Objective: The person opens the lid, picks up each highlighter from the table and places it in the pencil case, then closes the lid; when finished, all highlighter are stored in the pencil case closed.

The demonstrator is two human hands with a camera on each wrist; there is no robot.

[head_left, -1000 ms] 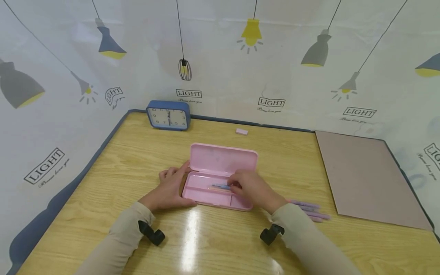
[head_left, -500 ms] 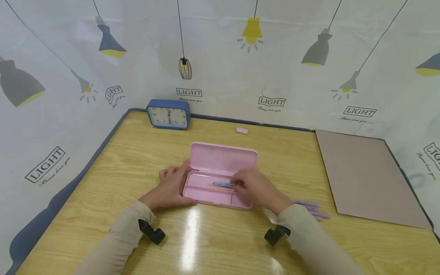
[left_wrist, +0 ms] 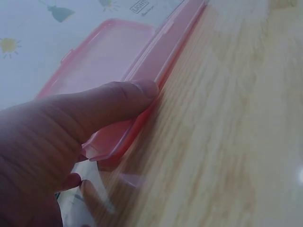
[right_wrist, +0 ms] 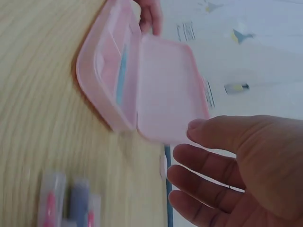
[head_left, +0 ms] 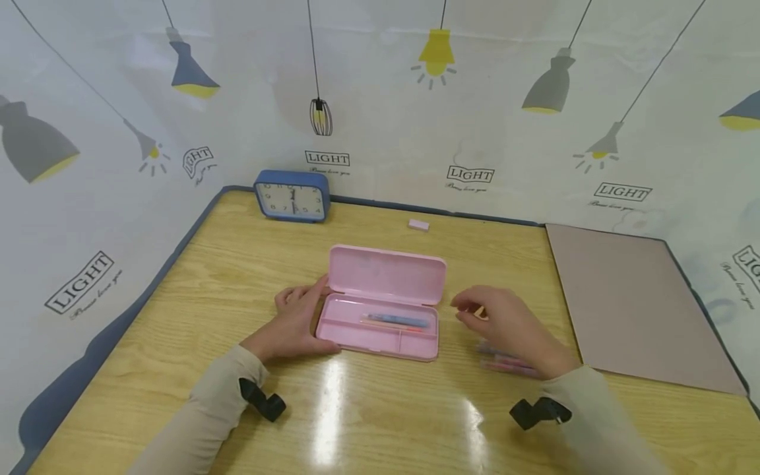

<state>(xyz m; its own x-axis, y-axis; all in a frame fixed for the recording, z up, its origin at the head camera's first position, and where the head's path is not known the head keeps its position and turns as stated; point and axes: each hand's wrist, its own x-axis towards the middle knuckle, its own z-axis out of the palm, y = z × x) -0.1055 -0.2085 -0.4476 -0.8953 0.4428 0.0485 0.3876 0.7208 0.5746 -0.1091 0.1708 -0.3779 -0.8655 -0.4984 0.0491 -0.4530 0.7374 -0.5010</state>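
A pink pencil case (head_left: pixel 386 274) stands with its lid up on the wooden table. In its long rear compartment lie a blue pen (head_left: pixel 399 320) and a thin orange-tipped pencil-like stick (head_left: pixel 380 324). My left hand (head_left: pixel 292 328) grips the case's left end, thumb (left_wrist: pixel 128 97) on the front edge and the other fingers around the back. Off the case's right side, my right hand (head_left: pixel 505 323) hovers with nothing in it, fingers loosely bent and thumb apart in the right wrist view. Several pens (head_left: pixel 505 364) in pink and purple tones lie below it, partly covered by the hand.
A pink eraser (head_left: pixel 418 225) lies behind the case. A blue clock (head_left: pixel 291 196) stands at the back left corner. On the right lies a greyish-pink board (head_left: pixel 641 310). A lamp-printed sheet (head_left: pixel 380 99) encloses the table's back and sides.
My right hand has let go of the blue pen inside the case and moved right, out over the loose pens. The left hand keeps its place on the case.
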